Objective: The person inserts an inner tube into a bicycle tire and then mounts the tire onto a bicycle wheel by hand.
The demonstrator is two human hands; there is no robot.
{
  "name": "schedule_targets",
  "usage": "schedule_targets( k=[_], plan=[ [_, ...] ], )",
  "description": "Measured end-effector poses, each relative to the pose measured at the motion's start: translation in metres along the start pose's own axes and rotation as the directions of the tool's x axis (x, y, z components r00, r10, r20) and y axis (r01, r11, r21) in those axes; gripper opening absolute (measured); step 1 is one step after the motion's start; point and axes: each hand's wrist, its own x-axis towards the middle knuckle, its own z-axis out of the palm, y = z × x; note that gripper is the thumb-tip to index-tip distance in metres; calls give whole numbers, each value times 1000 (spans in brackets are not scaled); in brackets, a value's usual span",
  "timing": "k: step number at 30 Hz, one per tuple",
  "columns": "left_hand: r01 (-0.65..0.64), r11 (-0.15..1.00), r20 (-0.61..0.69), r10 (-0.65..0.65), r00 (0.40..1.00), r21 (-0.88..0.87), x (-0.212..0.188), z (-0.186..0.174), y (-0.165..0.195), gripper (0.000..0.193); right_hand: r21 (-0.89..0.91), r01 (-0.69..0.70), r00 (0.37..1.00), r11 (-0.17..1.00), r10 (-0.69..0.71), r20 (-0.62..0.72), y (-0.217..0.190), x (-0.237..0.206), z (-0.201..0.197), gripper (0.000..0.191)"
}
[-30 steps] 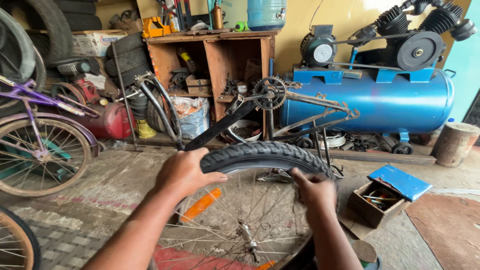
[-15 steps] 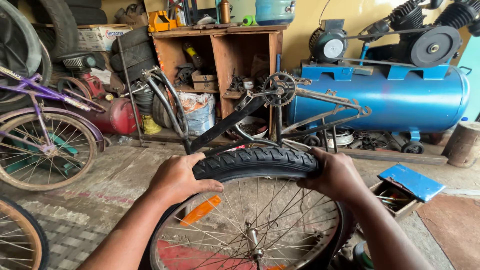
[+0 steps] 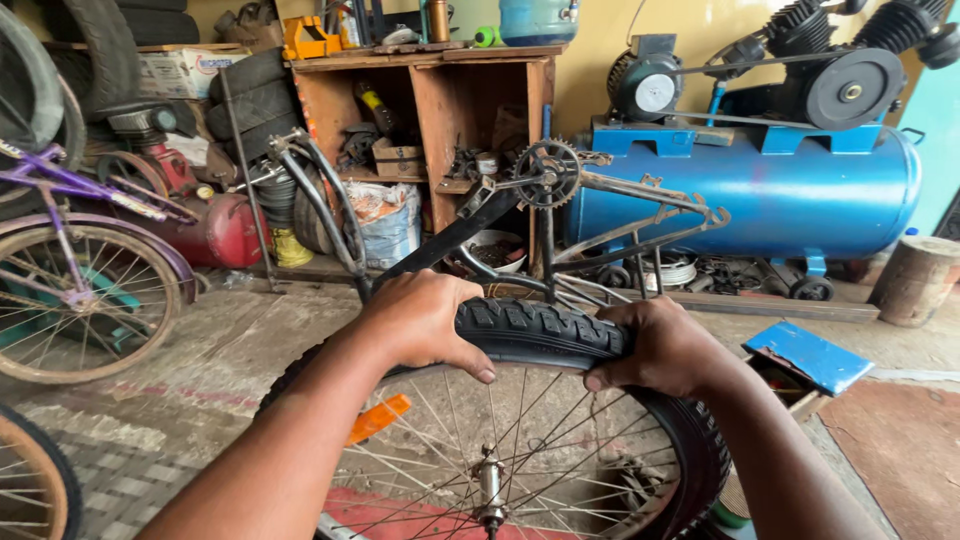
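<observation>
Gripping the black tyre (image 3: 545, 330) at its top, the left hand (image 3: 420, 320) curled over it. The right hand (image 3: 660, 348) clasped it just beside.

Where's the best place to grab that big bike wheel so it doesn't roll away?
Probably at the top of the tyre, coming from above, as the left hand and right hand do. The wheel stands upright and the knobbly tread lets fingers curl over the edge.
</observation>
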Motion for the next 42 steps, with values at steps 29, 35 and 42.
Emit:
schedule_targets(
  k=[29,35,42],
  plan=[
    [-332,941,-381,283,880,-70,-19,-1,-24,89,-279,247,695,928,-370,-616,-34,-2,51,65],
    [130,973,-112,-110,988,191,-4,26,-12,53,-497,96,451,863,-483,-751,-70,-7,74,66],
    [182,962,-202,-141,969,205,-16,12,-18,50,938,-314,801,-147,490,345,-59,9,117,33]
  ],
)
